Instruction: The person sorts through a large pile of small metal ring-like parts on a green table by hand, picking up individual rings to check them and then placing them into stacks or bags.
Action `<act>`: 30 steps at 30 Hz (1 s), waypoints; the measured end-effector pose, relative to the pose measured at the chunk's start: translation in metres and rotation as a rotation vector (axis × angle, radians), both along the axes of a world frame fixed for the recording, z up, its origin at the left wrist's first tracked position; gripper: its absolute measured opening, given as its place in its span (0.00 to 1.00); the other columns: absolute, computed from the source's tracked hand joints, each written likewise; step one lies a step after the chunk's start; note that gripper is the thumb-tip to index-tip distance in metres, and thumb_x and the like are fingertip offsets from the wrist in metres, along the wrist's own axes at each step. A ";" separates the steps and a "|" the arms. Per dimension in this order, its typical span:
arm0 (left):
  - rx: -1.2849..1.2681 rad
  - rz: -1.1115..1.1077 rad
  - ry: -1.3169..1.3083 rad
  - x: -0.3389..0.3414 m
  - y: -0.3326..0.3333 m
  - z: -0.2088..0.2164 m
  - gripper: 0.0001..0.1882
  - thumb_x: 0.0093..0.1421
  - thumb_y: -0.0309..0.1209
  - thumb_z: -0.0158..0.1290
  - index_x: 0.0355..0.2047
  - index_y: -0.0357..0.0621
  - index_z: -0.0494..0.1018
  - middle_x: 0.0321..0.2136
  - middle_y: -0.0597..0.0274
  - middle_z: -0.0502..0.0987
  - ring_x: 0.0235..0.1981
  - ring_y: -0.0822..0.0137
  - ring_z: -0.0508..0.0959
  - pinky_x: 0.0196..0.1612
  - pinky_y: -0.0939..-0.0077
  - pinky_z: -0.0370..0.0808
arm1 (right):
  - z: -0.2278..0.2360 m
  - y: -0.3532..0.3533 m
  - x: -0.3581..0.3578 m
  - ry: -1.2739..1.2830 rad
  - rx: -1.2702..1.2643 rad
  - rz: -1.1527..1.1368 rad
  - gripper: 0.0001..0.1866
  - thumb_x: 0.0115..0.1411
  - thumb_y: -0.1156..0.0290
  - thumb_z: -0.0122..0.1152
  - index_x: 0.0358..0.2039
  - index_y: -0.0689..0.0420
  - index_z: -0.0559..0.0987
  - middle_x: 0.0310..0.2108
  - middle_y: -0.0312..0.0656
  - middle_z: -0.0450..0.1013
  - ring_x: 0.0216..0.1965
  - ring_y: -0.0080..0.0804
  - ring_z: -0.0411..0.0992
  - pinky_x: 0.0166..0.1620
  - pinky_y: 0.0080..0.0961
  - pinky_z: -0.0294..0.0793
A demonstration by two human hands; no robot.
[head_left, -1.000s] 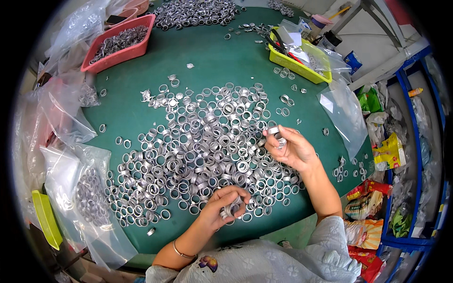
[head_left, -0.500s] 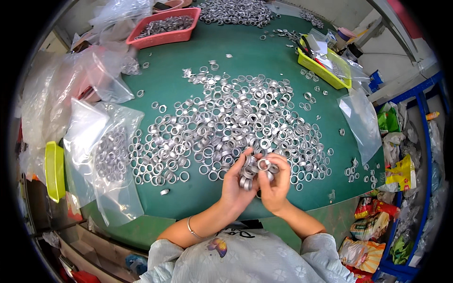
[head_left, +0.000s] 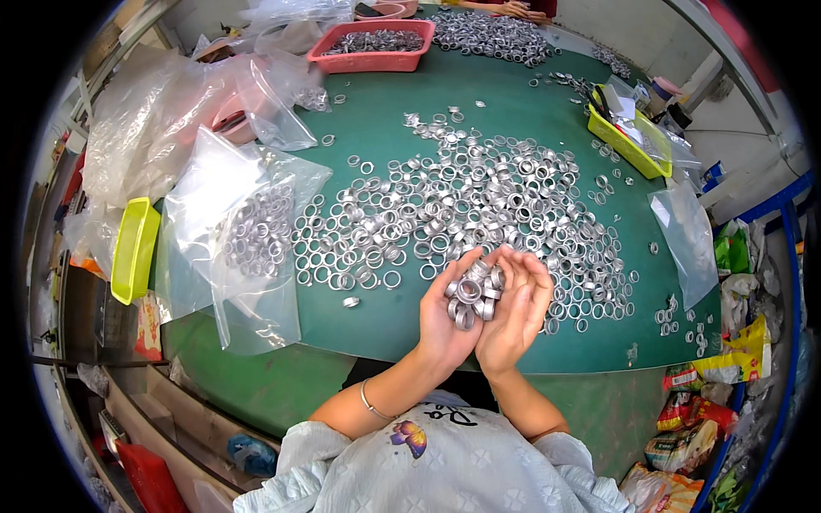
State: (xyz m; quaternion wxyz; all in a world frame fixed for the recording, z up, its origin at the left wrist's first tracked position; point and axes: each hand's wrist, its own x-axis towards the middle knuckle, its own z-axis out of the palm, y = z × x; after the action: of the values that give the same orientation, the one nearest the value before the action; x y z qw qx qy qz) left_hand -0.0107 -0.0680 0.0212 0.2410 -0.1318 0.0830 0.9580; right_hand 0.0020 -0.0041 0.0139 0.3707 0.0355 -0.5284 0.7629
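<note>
Several silvery metal rings (head_left: 471,293) lie heaped between my two cupped palms, close to the table's near edge. My left hand (head_left: 444,318) curves under and around their left side, with a bangle on its wrist. From the right, my right hand (head_left: 516,314) closes against the heap, its fingers bent and its thumb alongside. Just beyond my hands spreads a wide pile of loose rings (head_left: 487,184) on the green tabletop (head_left: 376,329). To the left, a clear plastic bag (head_left: 256,299) has similar rings inside.
A pink basket (head_left: 369,62) of small metal parts stands at the far left, near another ring heap (head_left: 492,36). Another person's hands (head_left: 517,10) show at the far edge. A yellow basket (head_left: 629,141) and an empty-looking plastic bag (head_left: 684,239) lie on the right.
The view has swung left, bringing another person's hands into sight. My right fingers and thumb have moved from pinching one ring to cupping the heap with my left hand.
</note>
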 end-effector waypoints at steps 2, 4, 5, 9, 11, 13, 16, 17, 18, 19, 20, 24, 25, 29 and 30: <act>-0.026 -0.003 0.036 0.000 -0.009 -0.003 0.20 0.64 0.38 0.38 0.51 0.39 0.65 0.48 0.50 0.69 0.52 0.59 0.68 0.57 0.63 0.63 | 0.000 -0.008 0.001 0.032 0.003 0.028 0.15 0.66 0.69 0.35 0.49 0.64 0.61 0.48 0.50 0.61 0.53 0.41 0.62 0.56 0.38 0.60; 0.058 -0.031 -0.005 0.001 -0.018 -0.008 0.19 0.63 0.38 0.41 0.50 0.41 0.66 0.47 0.51 0.70 0.51 0.58 0.69 0.56 0.62 0.64 | -0.001 -0.011 0.002 0.028 0.146 0.024 0.14 0.66 0.69 0.34 0.46 0.64 0.64 0.47 0.50 0.63 0.52 0.40 0.62 0.53 0.38 0.61; 0.100 -0.044 -0.025 0.000 -0.022 -0.012 0.18 0.62 0.38 0.42 0.49 0.43 0.67 0.47 0.52 0.70 0.50 0.58 0.70 0.56 0.62 0.64 | 0.000 -0.012 0.002 0.028 0.180 0.019 0.14 0.66 0.69 0.34 0.46 0.64 0.64 0.46 0.50 0.63 0.51 0.39 0.62 0.53 0.37 0.61; 0.262 -0.005 -0.133 -0.001 -0.033 -0.026 0.17 0.63 0.36 0.40 0.49 0.45 0.67 0.46 0.52 0.70 0.49 0.56 0.70 0.55 0.60 0.65 | 0.008 -0.031 -0.002 0.039 0.058 0.064 0.14 0.67 0.67 0.34 0.43 0.62 0.66 0.41 0.49 0.65 0.47 0.38 0.63 0.53 0.37 0.61; 0.342 0.025 -0.173 -0.002 -0.043 -0.020 0.16 0.63 0.34 0.38 0.48 0.45 0.67 0.46 0.50 0.70 0.50 0.55 0.69 0.56 0.58 0.64 | 0.013 -0.038 -0.002 0.110 -0.104 0.098 0.14 0.67 0.67 0.34 0.43 0.63 0.66 0.39 0.48 0.65 0.47 0.38 0.63 0.53 0.36 0.61; 0.384 0.074 -0.191 0.001 -0.056 -0.014 0.15 0.63 0.35 0.38 0.48 0.44 0.66 0.46 0.50 0.69 0.51 0.54 0.69 0.57 0.56 0.63 | 0.010 -0.037 -0.003 0.122 0.010 -0.008 0.13 0.66 0.70 0.35 0.43 0.64 0.66 0.39 0.48 0.65 0.45 0.36 0.64 0.52 0.33 0.62; 0.413 0.137 -0.207 0.007 -0.086 -0.016 0.15 0.63 0.34 0.38 0.47 0.45 0.66 0.46 0.49 0.69 0.51 0.54 0.69 0.58 0.52 0.62 | 0.005 -0.037 -0.004 -0.002 -0.046 0.092 0.13 0.66 0.71 0.37 0.44 0.64 0.67 0.37 0.44 0.67 0.42 0.31 0.65 0.50 0.30 0.62; 0.416 0.158 -0.208 0.010 -0.097 -0.017 0.15 0.63 0.34 0.38 0.47 0.45 0.67 0.46 0.49 0.69 0.51 0.54 0.69 0.58 0.52 0.62 | 0.007 -0.039 -0.003 -0.075 -0.060 0.130 0.12 0.66 0.72 0.38 0.42 0.64 0.68 0.35 0.42 0.67 0.40 0.29 0.65 0.49 0.28 0.63; 0.382 0.199 -0.230 0.016 -0.109 -0.015 0.15 0.63 0.34 0.39 0.47 0.45 0.67 0.46 0.48 0.69 0.50 0.53 0.69 0.56 0.52 0.64 | 0.004 -0.040 -0.002 -0.115 -0.039 0.193 0.11 0.65 0.73 0.40 0.42 0.64 0.68 0.34 0.42 0.67 0.40 0.28 0.65 0.48 0.27 0.63; 0.370 0.208 -0.254 0.023 -0.123 -0.016 0.14 0.63 0.34 0.40 0.46 0.45 0.68 0.46 0.49 0.69 0.49 0.54 0.69 0.54 0.53 0.65 | 0.001 -0.040 -0.002 -0.150 -0.017 0.259 0.10 0.65 0.73 0.41 0.42 0.64 0.68 0.34 0.41 0.67 0.39 0.27 0.65 0.47 0.26 0.64; 0.358 0.216 -0.279 0.032 -0.138 -0.020 0.14 0.63 0.34 0.40 0.46 0.46 0.69 0.45 0.50 0.70 0.49 0.54 0.69 0.53 0.54 0.66 | -0.001 -0.042 -0.001 -0.189 -0.012 0.298 0.08 0.63 0.76 0.44 0.40 0.64 0.70 0.32 0.39 0.68 0.36 0.24 0.66 0.44 0.22 0.66; 0.224 0.415 -0.335 0.071 -0.196 -0.035 0.14 0.59 0.30 0.42 0.45 0.46 0.68 0.42 0.49 0.69 0.45 0.54 0.70 0.47 0.56 0.70 | -0.012 -0.053 0.006 -0.379 0.188 0.450 0.06 0.61 0.79 0.47 0.36 0.63 0.74 0.30 0.36 0.69 0.33 0.20 0.67 0.40 0.17 0.66; 0.167 0.496 -0.320 0.076 -0.207 -0.037 0.14 0.59 0.30 0.41 0.45 0.45 0.67 0.41 0.48 0.69 0.44 0.53 0.71 0.46 0.56 0.71 | -0.014 -0.057 0.007 -0.392 0.216 0.499 0.06 0.61 0.78 0.47 0.36 0.63 0.74 0.29 0.36 0.69 0.32 0.20 0.67 0.40 0.18 0.67; 0.024 0.755 -0.254 0.066 -0.240 -0.037 0.15 0.57 0.31 0.42 0.46 0.46 0.65 0.40 0.48 0.69 0.41 0.55 0.72 0.41 0.61 0.72 | -0.016 -0.071 0.014 -0.463 0.304 0.705 0.06 0.60 0.80 0.49 0.36 0.64 0.74 0.30 0.35 0.69 0.32 0.19 0.67 0.39 0.15 0.66; -0.001 0.790 -0.247 0.060 -0.248 -0.036 0.15 0.57 0.31 0.42 0.45 0.45 0.65 0.39 0.47 0.69 0.40 0.55 0.72 0.40 0.61 0.72 | -0.019 -0.071 0.014 -0.455 0.361 0.725 0.06 0.60 0.80 0.49 0.36 0.64 0.74 0.30 0.35 0.69 0.32 0.19 0.67 0.38 0.16 0.66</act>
State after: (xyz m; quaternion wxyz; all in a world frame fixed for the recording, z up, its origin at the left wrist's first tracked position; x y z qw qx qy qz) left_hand 0.0493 -0.3156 -0.0151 -0.1373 -0.2676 -0.0030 0.9537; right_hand 0.0158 -0.0747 -0.0048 -0.0575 0.1136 -0.6742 0.7275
